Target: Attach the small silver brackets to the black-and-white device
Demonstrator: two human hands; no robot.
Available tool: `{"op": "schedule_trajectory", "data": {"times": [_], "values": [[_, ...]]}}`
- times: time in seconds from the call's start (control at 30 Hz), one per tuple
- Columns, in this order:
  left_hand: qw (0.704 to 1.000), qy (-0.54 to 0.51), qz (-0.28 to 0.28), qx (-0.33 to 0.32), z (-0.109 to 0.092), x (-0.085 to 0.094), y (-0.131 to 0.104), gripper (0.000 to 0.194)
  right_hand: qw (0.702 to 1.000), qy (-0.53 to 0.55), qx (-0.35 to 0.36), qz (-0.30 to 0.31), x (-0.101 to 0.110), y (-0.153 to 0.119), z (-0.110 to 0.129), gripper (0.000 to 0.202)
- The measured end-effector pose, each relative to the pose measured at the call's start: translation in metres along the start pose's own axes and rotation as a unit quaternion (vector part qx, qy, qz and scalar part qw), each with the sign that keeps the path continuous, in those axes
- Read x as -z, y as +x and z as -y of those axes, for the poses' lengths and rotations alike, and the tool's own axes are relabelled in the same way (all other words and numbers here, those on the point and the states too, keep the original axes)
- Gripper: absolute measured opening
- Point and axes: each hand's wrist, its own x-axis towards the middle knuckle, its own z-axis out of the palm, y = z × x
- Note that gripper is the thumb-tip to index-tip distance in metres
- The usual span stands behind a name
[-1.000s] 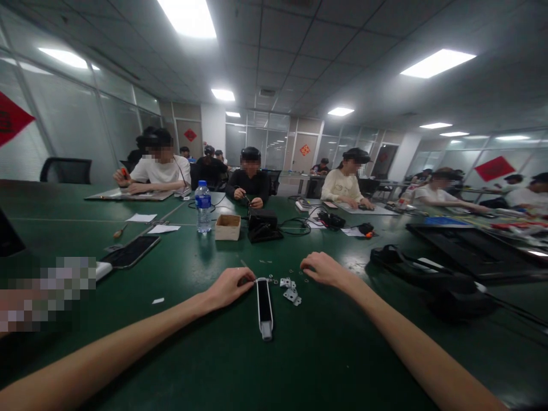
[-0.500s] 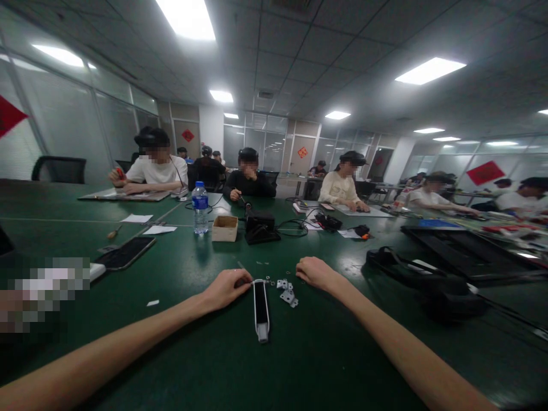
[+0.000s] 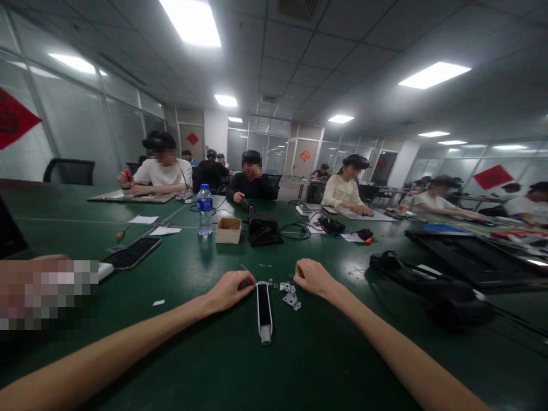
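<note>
On the green table in front of me lies a long, narrow object with a white frame and black face (image 3: 265, 308), its pale narrow end towards me. My left hand (image 3: 233, 290) rests at its far left corner, thumb and fingers pinched together; what they hold, if anything, is hidden. A thin strip sticks up just behind these fingers. To the right of the long object lie silvery metal brackets (image 3: 291, 298), with several small rings (image 3: 273, 283) scattered close by. My right hand (image 3: 314, 277) rests beyond the brackets on the right, fingers curled downwards, their tips mostly hidden.
Ahead stand a water bottle (image 3: 205, 210), a small open box (image 3: 228, 230) and a black device with cables (image 3: 262, 228). A phone (image 3: 136, 253) and a person's blurred hand are at left. Right are a black headset (image 3: 432, 294) and black tray (image 3: 466, 257). Several people sit opposite.
The whole view has shifted slightly. My right hand's fingers have come a little nearer the rings and brackets. My left hand stays at the long object's corner.
</note>
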Motion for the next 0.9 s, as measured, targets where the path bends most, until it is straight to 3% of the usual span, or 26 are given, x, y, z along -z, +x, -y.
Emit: {"op": "schedule_trajectory", "data": {"times": [0.13,0.27,0.5,0.67,0.9], "values": [[1.0,-0.004,0.011,0.009,-0.009,0.004,0.0,0.023,0.993,0.105,0.035,-0.035,0.001,0.0,0.025,0.009],[1.0,-0.02,0.013,0.003,-0.009,0.007,0.001,0.029,0.988,0.146,0.047,-0.015,0.008,0.001,0.042,0.011],[1.0,-0.022,-0.002,-0.002,0.009,0.002,0.007,0.039,0.983,0.171,0.07,0.013,0.015,0.0,0.052,0.015],[1.0,-0.01,-0.008,-0.014,0.007,0.003,0.007,0.04,0.987,0.155,0.043,-0.025,0.011,0.002,0.056,0.012],[0.998,0.024,-0.027,-0.048,0.002,0.002,0.006,0.032,0.993,0.118,0.026,-0.017,0.01,0.002,0.061,0.017]]}}
